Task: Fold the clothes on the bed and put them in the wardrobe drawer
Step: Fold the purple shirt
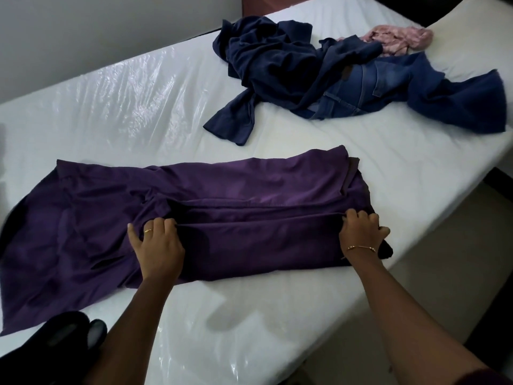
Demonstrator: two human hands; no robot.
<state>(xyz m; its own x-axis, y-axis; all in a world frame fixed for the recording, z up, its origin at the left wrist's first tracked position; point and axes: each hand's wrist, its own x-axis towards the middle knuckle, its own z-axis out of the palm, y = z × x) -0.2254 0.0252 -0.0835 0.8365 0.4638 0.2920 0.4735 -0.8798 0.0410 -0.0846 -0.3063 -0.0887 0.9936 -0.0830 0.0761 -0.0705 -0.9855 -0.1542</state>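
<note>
While both hands (259, 237) pinch it, purple garment (249, 190) lies flat.

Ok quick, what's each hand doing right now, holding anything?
Left hand: fingers curled, pinching a folded edge of the dark purple cloth garment.
Right hand: fingers curled, gripping the same edge near the garment's right end.

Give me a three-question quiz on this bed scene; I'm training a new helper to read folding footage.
1. True or false: both hands grip the purple garment.
2. Which garment lies farthest from the person? A) jeans B) pink cloth C) navy top
3. Fill in: the left hand wears a ___ on one finger; the right hand has a bracelet at the wrist.

Key: 1 true; 2 B; 3 ring.
</note>
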